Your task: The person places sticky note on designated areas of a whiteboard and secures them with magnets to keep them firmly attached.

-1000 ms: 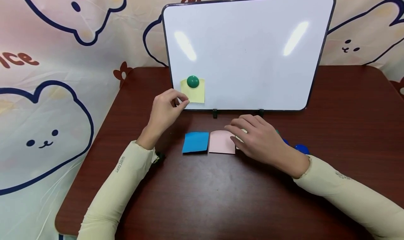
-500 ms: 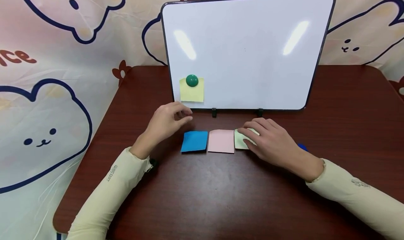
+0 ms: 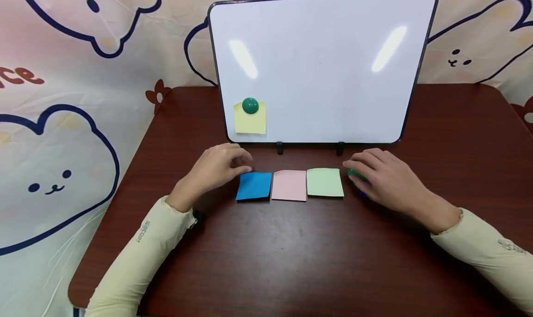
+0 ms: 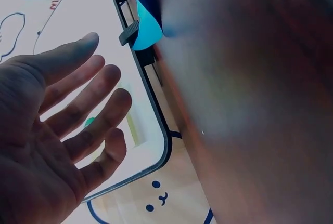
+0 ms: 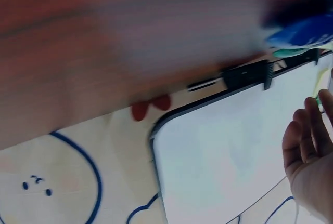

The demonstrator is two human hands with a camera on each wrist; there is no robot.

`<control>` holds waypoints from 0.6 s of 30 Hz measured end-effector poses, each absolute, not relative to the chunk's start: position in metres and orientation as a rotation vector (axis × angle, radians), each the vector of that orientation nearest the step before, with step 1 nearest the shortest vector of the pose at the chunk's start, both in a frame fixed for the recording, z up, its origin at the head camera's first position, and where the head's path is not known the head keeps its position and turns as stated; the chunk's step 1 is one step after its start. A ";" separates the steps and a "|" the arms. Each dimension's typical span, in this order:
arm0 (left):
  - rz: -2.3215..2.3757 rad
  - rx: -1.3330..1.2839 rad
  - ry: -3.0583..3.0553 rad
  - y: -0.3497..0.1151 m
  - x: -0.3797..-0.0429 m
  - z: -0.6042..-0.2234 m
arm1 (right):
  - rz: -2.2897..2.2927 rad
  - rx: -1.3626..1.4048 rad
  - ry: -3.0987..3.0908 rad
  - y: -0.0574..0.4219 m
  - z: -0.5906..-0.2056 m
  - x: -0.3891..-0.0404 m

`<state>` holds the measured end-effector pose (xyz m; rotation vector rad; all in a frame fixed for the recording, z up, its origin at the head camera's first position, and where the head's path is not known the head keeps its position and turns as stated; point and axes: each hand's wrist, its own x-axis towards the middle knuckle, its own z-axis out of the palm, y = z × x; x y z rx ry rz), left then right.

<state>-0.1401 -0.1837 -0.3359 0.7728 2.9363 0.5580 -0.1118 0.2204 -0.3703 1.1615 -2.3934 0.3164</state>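
My left hand (image 3: 218,169) hovers by the left edge of a blue sticky note (image 3: 254,186), its fingers loosely bent and holding nothing. In the left wrist view the palm of that hand (image 4: 67,115) is bare. A pink sticky note (image 3: 289,185) and a pale green one (image 3: 325,182) lie in a row with the blue one. My right hand (image 3: 387,180) is over a green round magnet (image 3: 355,173), with relaxed fingers; whether they touch it is unclear. A blue magnet (image 3: 363,194) is partly hidden under that hand.
A framed whiteboard (image 3: 320,71) stands at the back of the dark wooden table (image 3: 283,270) on small black feet (image 3: 280,148). On its lower left, a green magnet (image 3: 250,105) holds a yellow sticky note (image 3: 250,121). A printed cloth (image 3: 62,146) hangs behind.
My left hand has come down from beside the yellow note towards the blue one. My right hand has moved right, off the pale green note, to the magnets.
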 end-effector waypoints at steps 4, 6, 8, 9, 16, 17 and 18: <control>0.524 0.777 2.921 -0.184 -0.138 -0.336 | 0.363 1.121 -2.469 0.237 -0.369 -0.115; 0.516 0.791 2.918 -0.185 -0.136 -0.337 | 0.368 1.100 -2.525 0.245 -0.369 -0.116; 0.512 0.818 2.915 -0.187 -0.135 -0.338 | 0.359 1.086 -2.575 0.253 -0.369 -0.117; 0.510 0.834 2.914 -0.187 -0.133 -0.339 | 0.354 1.082 -2.600 0.257 -0.369 -0.116; 0.496 0.879 2.897 -0.196 -0.126 -0.340 | 0.337 1.121 -2.670 0.282 -0.374 -0.112; 0.496 0.877 2.894 -0.198 -0.126 -0.340 | 0.343 1.127 -2.677 0.285 -0.374 -0.110; 0.505 0.870 2.888 -0.201 -0.126 -0.339 | 0.350 1.129 -2.693 0.288 -0.374 -0.109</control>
